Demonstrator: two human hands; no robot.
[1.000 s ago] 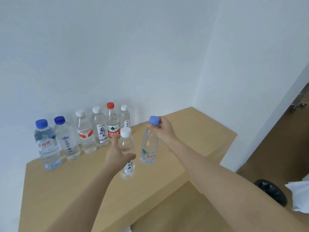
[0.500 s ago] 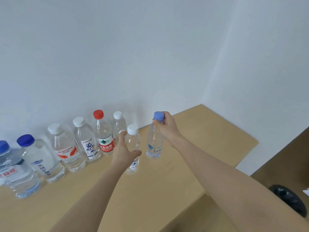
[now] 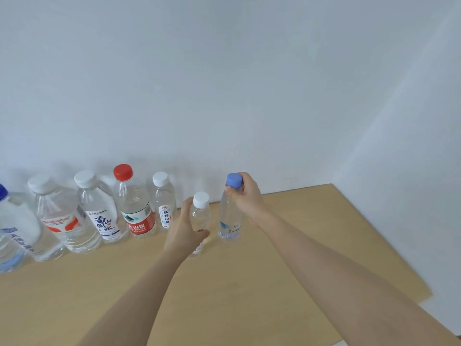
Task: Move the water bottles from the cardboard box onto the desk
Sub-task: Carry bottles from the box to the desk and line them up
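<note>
A white wall (image 3: 224,83) rises beyond both grips, and the pale wooden worktop (image 3: 249,295) spreads under them and under both bare forearms.

To the left of the left grip (image 3: 183,232) a row of water bottles stands upright on the worktop against the wall. Farthest from that grip is a dark-blue-capped bottle (image 3: 20,236), cut by the frame edge. Then come a white-capped bottle with a red and orange label (image 3: 59,218), a white-capped bottle with black characters (image 3: 102,213) and a red-capped bottle (image 3: 136,208). Nearest the grip is a short white-capped bottle (image 3: 163,203).

The right grip (image 3: 247,196) has its fingers curled round the neck and cap of the light-blue-capped bottle (image 3: 229,221). This bottle hangs upright below the grip with its base at the worktop; whether it touches I cannot tell.

The left grip is wrapped round the body of the small white-capped bottle (image 3: 199,216), thumb on the near side. That bottle is upright, with its cap above the grip and its base showing below. It sits between the two grips, just beside the light-blue-capped bottle and apart from it.
</note>
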